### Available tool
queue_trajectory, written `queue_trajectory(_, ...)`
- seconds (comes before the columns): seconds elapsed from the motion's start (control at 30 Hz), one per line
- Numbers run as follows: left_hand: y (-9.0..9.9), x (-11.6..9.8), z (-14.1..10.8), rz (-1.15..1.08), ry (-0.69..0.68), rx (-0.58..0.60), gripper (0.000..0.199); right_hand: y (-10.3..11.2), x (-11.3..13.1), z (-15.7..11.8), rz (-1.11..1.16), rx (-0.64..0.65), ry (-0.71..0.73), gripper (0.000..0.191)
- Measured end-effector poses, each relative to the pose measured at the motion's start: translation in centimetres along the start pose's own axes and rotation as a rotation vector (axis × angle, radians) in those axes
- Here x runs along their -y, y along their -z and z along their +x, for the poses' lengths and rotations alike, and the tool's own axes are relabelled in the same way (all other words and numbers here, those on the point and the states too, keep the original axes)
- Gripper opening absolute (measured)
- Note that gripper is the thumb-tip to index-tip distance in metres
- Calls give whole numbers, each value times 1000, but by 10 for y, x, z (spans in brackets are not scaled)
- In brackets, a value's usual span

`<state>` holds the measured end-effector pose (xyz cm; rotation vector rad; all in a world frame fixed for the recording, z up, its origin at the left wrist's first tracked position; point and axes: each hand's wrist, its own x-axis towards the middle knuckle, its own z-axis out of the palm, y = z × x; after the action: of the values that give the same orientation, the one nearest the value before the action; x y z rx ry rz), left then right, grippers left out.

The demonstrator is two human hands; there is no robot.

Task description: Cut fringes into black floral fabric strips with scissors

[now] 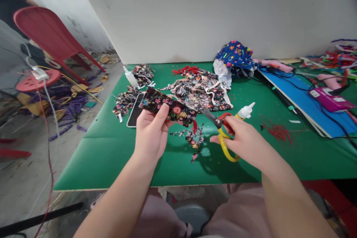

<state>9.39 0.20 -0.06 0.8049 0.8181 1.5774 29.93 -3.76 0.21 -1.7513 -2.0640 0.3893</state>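
Note:
My left hand (153, 132) pinches a dark floral strip of fabric (178, 109) between thumb and fingers, holding it above the table. A red tassel (194, 126) shows at the strip's right end. In my right hand (245, 137) is a pair of scissors (223, 132) with yellow and red handles. Its blades point left and reach the right end of the fabric; whether they touch it I cannot tell. Below lie small floral fabric scraps (195, 139). A phone (135, 111) rests partly behind my left hand, and a white glue bottle (245, 111) stands beyond my right hand.
The green table (111, 160) holds crumpled floral cloth (192, 91), red threads (280, 134) and another white bottle (131, 78). At the right are a blue folder (304, 100) and pink glue guns (279, 66) with cords. A red chair (52, 33) stands left.

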Motion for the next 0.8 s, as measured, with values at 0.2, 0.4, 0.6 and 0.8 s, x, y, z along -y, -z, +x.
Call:
queue_trajectory(0.2,3,-2,1,-73,2,-52,12,20,1,-6,-240,-48,147,28)
queue_trajectory(0.4,-2,-10,-5,-74,10,-64,14,40,-5,-28,-427,-259,300,47)
queue_trajectory(0.6,-7,-14,-9,-46,37,-82,13,58,-5,-43,-383,-284,389,44)
queue_trajectory(0.8,-5,-14,-8,1,69,-111,15,55,-24,-47,-234,-291,206,44)
